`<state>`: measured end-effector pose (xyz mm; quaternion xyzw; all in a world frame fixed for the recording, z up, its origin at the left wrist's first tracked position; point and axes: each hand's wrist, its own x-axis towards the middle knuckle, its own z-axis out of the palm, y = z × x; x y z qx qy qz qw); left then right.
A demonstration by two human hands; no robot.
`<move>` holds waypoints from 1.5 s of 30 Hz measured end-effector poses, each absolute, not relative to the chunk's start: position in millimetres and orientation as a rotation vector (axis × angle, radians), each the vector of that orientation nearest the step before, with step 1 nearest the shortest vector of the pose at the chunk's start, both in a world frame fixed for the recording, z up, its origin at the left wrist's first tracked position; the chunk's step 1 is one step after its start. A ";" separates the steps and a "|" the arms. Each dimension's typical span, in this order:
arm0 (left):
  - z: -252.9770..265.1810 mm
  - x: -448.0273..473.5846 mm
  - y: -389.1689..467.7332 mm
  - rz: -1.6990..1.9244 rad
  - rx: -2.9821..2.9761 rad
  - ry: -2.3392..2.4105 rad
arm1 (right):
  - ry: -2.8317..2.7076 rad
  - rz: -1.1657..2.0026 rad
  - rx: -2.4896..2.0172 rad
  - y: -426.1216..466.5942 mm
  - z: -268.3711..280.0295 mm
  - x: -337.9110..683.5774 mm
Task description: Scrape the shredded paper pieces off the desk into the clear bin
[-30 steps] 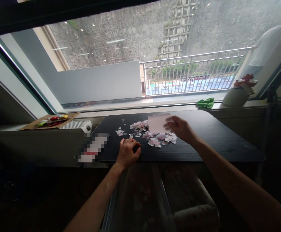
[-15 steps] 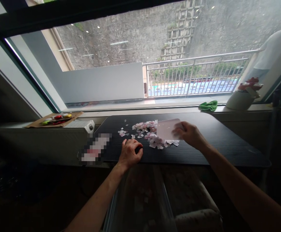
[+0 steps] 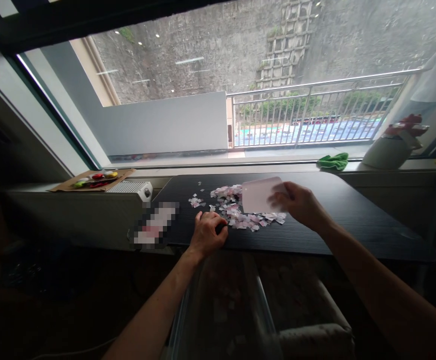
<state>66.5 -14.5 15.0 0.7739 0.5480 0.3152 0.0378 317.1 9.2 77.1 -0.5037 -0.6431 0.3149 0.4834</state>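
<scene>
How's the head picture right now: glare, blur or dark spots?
Head view: right hand partly blurred where it grips the pale sheet, left hand crisper; head view: bright streaks, probably reflections, on the window; head view: deep shadow below the black table, pixelated patch at its left.

L hand [image 3: 208, 234] & R hand [image 3: 301, 204] both bare, slim-fingered; R fingertips [image 3: 278, 200] blurred, so detail n/a there. L forearm [image 3: 158, 305] bare as far as vis., smooth outline, tapering to a narrow wrist [image 3: 194, 256]. R forearm [image 3: 360, 270] ditto, bare & tapering, lower pt. in deep shade, hard to make out.
</scene>
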 end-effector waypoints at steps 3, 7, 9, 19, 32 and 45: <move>15.1 66.8 -14.9 0.962 2.378 1.691 | -1.600 0.734 -1.311 -1.3 78.5 326.9; 14.4 66.7 -15.0 0.967 2.381 1.691 | -1.599 0.650 -1.355 -6.1 78.1 333.5; 13.6 66.4 -14.5 0.987 2.379 1.695 | -1.581 0.696 -1.283 -5.6 76.9 327.6; 12.7 65.5 -12.7 1.040 2.338 1.732 | -1.817 0.531 -1.294 16.7 77.7 293.2; 10.8 65.8 -12.2 1.058 2.345 1.745 | -1.704 0.758 -1.214 -9.4 67.5 296.1; 10.7 64.4 -11.0 1.150 2.304 1.712 | -1.703 0.671 -1.332 -22.6 69.7 312.0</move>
